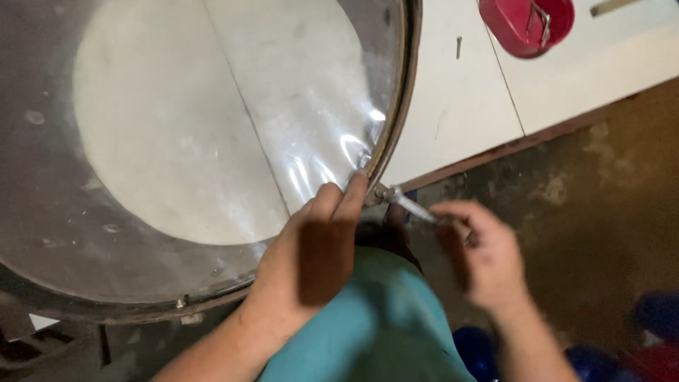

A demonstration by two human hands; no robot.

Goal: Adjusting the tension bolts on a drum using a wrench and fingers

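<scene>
Drum (177, 141), a large round one with a clear, glossy skin and a dark metal hoop, lies flat on a white workbench (460, 106) and overhangs its near edge, filling the left and middle of the view. Nearest the camera, above a teal-clad knee, the left hand (311, 258) rests against the hoop at the drum's near right side, its fingers together and pressed on the rim where the skin wrinkles. Just to the right, the right hand (481, 258) is blurred; its fingers appear pinched around the end of a slim metal tension rod (410, 205) that sticks out from a lug on the hoop, though the blur makes the exact grip hard to judge. The step in hand looks like working this rod at the rim while the other hand steadies the hoop. Any further turning would call for a firm, straight hold on the rod and steady pressure on the hoop, so the skin does not pucker more. Farther off, a loose small screw (458, 47) lies on the workbench, and a red bowl-like container (527, 25) sits near its far edge.
</scene>
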